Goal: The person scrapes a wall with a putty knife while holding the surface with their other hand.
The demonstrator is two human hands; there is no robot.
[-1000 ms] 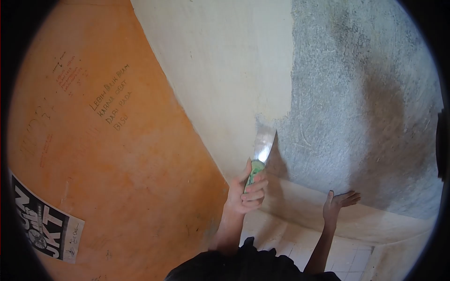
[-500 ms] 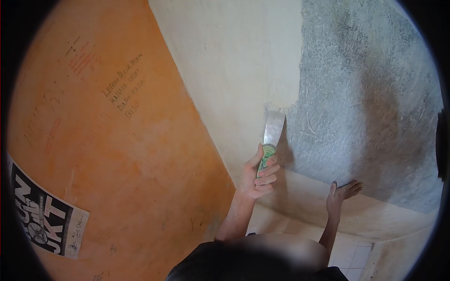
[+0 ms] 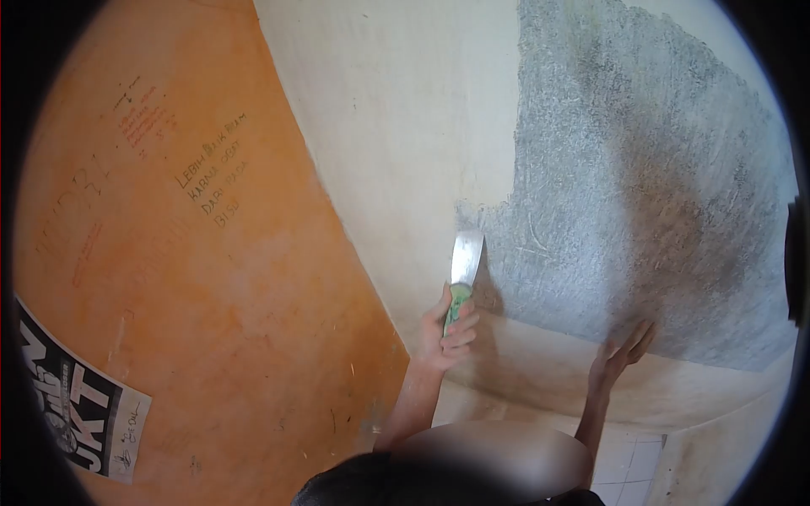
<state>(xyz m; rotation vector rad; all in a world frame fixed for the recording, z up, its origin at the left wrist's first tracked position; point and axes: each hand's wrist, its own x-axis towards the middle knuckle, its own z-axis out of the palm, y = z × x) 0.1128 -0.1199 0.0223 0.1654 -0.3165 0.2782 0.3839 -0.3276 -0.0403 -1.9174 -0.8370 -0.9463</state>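
Observation:
My left hand (image 3: 447, 331) is closed around the green handle of a scraper (image 3: 467, 257), a putty knife with a wide metal blade. The blade points up, and its edge meets the off-white wall (image 3: 396, 126) just below a small scraped strip. Grey, rough bare surface (image 3: 574, 169) spreads to the right of the blade, bordered by pale paint. My right hand (image 3: 623, 358) rests with stretched fingers near the lower edge of the grey area and holds nothing. Whether its whole palm touches the wall cannot be told.
An orange wall (image 3: 253, 295) with handwriting meets the off-white wall at a slanting corner on the left. A black-and-white poster (image 3: 93, 413) is stuck on it. White tiles (image 3: 624, 468) show low on the right. A blurred pale and dark shape (image 3: 498, 455) fills the bottom middle.
The scraper blade has slid a little down the wall, and the grey strip above it has lengthened. My right hand has shifted right along the wall. The whole view has also shifted slightly.

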